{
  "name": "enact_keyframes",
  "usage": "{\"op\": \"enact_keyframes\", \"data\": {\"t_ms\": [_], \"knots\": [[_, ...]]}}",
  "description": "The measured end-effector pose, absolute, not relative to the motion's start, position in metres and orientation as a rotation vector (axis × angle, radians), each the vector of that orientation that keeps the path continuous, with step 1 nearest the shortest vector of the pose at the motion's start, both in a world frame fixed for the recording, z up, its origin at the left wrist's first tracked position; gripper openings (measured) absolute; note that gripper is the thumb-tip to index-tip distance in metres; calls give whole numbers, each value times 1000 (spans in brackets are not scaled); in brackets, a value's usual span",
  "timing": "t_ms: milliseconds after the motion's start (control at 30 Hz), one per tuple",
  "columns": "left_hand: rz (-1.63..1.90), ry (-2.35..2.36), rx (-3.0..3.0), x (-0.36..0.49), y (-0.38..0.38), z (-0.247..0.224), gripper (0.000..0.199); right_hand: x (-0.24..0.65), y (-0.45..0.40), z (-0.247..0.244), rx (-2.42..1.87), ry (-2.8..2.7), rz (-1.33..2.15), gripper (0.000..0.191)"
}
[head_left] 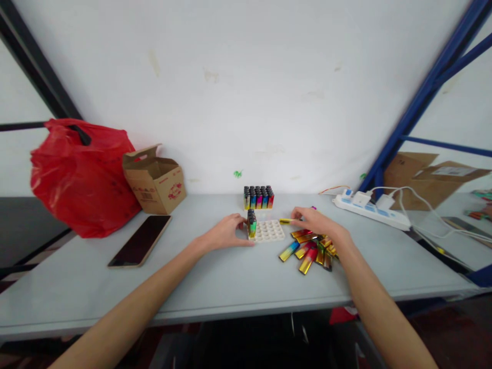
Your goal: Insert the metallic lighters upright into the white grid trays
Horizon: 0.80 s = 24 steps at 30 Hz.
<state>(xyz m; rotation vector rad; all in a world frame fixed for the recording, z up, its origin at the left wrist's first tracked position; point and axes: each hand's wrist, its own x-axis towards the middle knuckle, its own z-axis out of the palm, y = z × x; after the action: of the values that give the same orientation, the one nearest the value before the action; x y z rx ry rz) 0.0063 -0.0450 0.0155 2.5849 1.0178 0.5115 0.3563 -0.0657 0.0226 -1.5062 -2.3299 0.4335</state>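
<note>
A white lighter tray with rows of round holes lies on the table, and a few lighters stand upright along its left side. My left hand grips the tray's left end, its thumb at the near corner and its fingers behind the standing lighters. Between the fingertips of my right hand is a gold lighter, tilted flat near the tray's far right corner. Below that hand spreads a loose pile of shiny coloured lighters, partly hidden by my wrist.
Behind the tray stands a full block of lighters. On the left are a phone, an open cardboard box and a red plastic bag. A white power strip with cables lies at the right, before a blue frame.
</note>
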Motion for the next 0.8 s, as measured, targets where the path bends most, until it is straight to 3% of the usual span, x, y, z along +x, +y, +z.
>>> {"op": "enact_keyframes", "data": {"t_ms": [200,333,633,800], "knots": [[565,1074,2566,11,-45,11,65,334,-62,22,-1391,-2109,163,22],[582,1112,2545,14,-48,12,64,321,-58,19,-1378,-1958,181,31],[562,1067,2567,13,-46,11,65,296,-57,16,-1120,-1535,789,53],[583,1052,2567,12,-44,9,63,276,-63,13,-952,-1472,1113,53]]}}
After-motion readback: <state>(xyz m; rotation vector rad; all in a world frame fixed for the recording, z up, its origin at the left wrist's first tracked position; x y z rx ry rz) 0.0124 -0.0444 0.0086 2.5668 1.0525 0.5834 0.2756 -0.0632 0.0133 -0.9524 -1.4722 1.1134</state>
